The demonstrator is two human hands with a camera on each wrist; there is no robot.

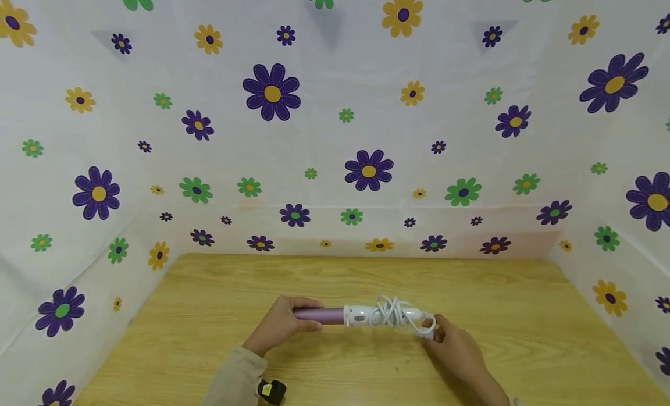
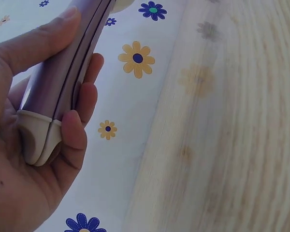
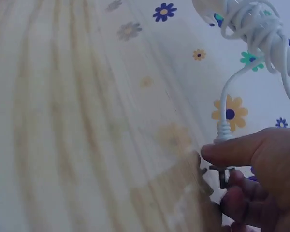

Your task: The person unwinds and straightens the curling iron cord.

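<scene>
A hair straightener [image 1: 332, 316] with a pinkish-purple barrel and a white handle is held level above the wooden table. My left hand [image 1: 280, 324] grips the barrel end. In the left wrist view, thumb and fingers wrap the purple body [image 2: 58, 77], and its pale split tip [image 2: 38, 135] lies against the palm. White cord [image 1: 389, 310] is wound in loops around the handle. At the handle's far end my right hand [image 1: 458, 349] pinches the white plug [image 1: 427, 331]. Metal prongs [image 3: 224, 178] show below the thumb in the right wrist view; some fingers are partly hidden.
The wooden table [image 1: 235, 278] has a flower-print white sheet [image 1: 324, 138] standing at its back and both sides. A black strap device with a yellow label [image 1: 272, 391] is on the left wrist.
</scene>
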